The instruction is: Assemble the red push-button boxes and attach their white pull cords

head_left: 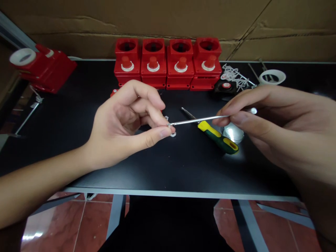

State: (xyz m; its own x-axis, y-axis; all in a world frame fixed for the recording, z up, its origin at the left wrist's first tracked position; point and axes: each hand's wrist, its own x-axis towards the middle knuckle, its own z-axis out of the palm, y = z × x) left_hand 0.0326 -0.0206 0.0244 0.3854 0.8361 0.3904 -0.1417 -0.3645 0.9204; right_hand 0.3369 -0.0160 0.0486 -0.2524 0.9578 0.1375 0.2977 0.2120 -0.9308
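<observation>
A thin metal rod [196,120] spans the gap between my two hands, above the dark table. My left hand [131,122] pinches a small whitish piece [173,134] between thumb and fingertips, right at the rod's left end. The rod's shaft is held between the thumb and forefinger of my right hand [265,122], and its rounded right end sticks out past them. Below the rod lies a screwdriver [219,137] with a yellow and green handle. A shiny round clear object [233,133] rests beside it, partly hidden by my right hand.
Several red housings [180,75] stand in a row at the back of the table [147,178]. Another red housing [52,70] is at the far left. Whitish linked pieces [233,75], a black part [225,86] and a white ring [272,77] lie at the back right.
</observation>
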